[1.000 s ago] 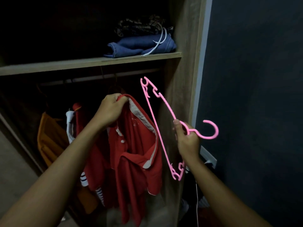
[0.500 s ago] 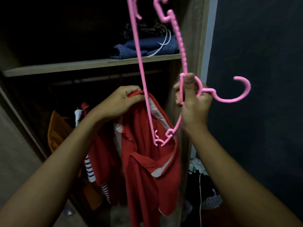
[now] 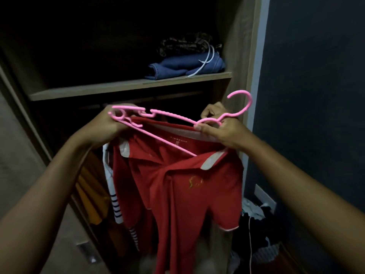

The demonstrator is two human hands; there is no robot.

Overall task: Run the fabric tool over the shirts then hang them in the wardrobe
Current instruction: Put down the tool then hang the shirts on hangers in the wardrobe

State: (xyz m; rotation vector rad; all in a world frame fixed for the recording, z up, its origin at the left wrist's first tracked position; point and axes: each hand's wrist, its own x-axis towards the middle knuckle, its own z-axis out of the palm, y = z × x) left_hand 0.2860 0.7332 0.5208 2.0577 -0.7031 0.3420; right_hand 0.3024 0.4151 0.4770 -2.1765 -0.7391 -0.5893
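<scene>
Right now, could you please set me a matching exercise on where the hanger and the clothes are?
Things:
1. pink hanger
2. red shirt
3. blue folded clothes
4. striped garment

Places or states:
A. lying on the shelf
B. hanging below the shelf, partly hidden
C. pinched at its neck by the right hand
D. held at its top by the left hand, drooping down

Pairs: 1-C, 2-D, 3-A, 4-B
</scene>
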